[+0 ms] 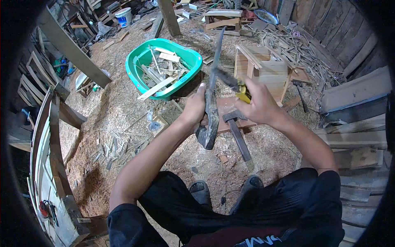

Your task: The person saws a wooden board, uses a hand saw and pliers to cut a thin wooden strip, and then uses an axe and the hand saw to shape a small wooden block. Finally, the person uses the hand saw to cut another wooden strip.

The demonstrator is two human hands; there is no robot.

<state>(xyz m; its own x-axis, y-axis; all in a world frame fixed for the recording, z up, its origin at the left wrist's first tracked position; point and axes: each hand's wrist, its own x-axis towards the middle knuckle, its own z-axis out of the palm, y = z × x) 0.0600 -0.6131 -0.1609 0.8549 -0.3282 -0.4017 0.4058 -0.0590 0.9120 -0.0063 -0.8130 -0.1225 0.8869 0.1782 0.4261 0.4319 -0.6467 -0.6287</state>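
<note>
My left hand [195,106] is wrapped round the dark wooden handle [211,119] of a long tool, whose narrow blade [218,49] points up and away from me. In my right hand [260,103] is a yellow-handled tool [242,93]; its dark, motion-blurred front part reaches left to the blade. Whether the two touch is unclear. Below my hands, a hammer [239,142] rests with its head on a reddish-brown board [226,104] and its handle toward me.
A green tub [132,66] with wood scraps stands ahead to the left. Beyond my right hand is a small wooden box structure [269,72]. Wooden posts [169,17] rise from the shaving-covered floor. Planks [356,131] line the right side; a white bucket [123,17] sits far back.
</note>
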